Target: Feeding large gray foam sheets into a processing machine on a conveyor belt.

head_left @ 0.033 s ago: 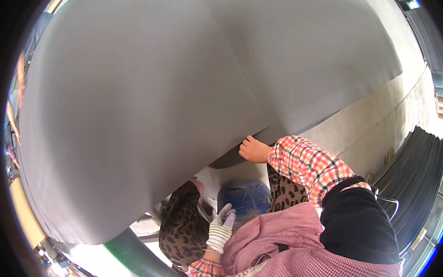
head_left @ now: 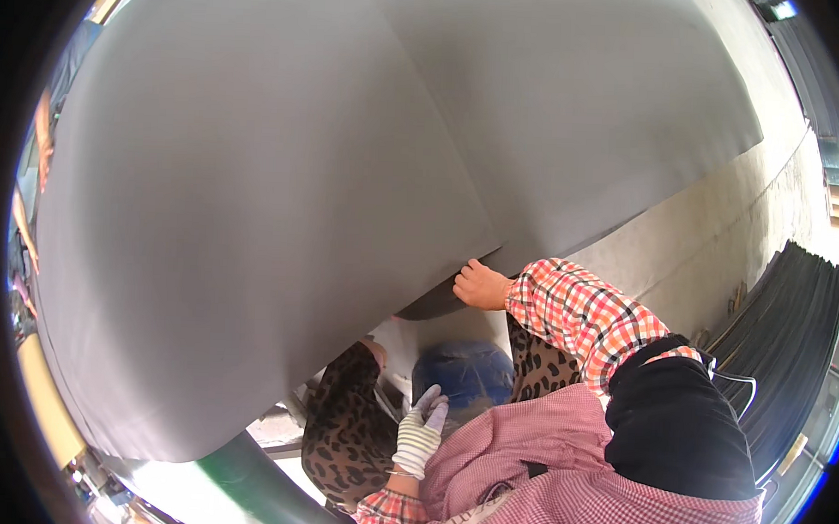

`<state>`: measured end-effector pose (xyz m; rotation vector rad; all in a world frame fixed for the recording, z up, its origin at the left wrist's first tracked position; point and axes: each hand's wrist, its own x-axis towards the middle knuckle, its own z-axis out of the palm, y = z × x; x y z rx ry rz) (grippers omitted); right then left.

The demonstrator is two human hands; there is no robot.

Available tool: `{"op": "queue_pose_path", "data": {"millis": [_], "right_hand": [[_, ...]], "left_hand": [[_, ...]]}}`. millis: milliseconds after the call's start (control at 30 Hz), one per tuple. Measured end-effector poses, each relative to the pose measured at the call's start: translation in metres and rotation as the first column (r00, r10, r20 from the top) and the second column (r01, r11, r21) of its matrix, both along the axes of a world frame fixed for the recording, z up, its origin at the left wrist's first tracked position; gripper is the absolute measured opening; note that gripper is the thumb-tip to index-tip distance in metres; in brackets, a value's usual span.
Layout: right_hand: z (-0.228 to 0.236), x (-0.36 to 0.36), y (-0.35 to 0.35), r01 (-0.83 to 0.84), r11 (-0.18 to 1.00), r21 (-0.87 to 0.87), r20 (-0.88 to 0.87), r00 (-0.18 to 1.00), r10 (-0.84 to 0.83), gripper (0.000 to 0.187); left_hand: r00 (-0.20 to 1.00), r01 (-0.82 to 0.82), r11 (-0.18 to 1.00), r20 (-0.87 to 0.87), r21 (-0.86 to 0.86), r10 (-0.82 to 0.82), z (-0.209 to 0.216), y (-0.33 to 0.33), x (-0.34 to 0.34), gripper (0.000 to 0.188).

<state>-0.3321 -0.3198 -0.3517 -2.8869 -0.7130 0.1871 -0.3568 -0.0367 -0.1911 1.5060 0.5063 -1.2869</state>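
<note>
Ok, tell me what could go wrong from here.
The grey sheet might slip or crease: of the wearer's hands, only the right hand is at its near edge, while the gloved left hand is away from it, by the lap. Also, the right hand is bare, so that edge could scrape it.

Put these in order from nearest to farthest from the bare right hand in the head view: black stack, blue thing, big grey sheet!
1. Big grey sheet: its edge touches the right hand.
2. Blue thing: below the hand.
3. Black stack: far right.
</note>
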Motion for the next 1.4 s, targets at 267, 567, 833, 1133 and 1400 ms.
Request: {"op": "queue_pose_path", "data": {"millis": [267,567,833,1133,1400], "right_hand": [[0.13,0.034,-0.043,0.291,0.87,0.397,-0.154,0.956,-0.249,0.017],[0.225,-0.033,-0.098,0.359,0.766,0.533,-0.005,0.907,-0.422,0.023],[0.218,-0.093,-0.13,0.566,0.528,0.633,-0.071,0.722,-0.688,0.024],[0.407,0.028,-0.068,0.168,0.694,0.7,0.376,0.74,-0.559,0.01],[0.541,0.071,0.098,-0.422,0.755,0.503,0.786,0.585,-0.197,0.022]], "left_hand": [[0.811,-0.059,0.963,0.576,0.263,-0.108,-0.086,0.005,0.03,0.05],[0.545,-0.609,0.501,0.134,-0.615,0.828,-0.018,-0.141,0.151,0.048],[0.636,-0.241,0.671,0.407,-0.702,0.655,0.085,-0.268,0.204,0.052],[-0.223,0.036,0.96,0.939,0.278,-0.264,0.384,-0.248,0.387,0.018],[-0.909,0.007,0.971,0.407,0.239,-0.094,0.64,-0.003,0.379,0.048]]}}
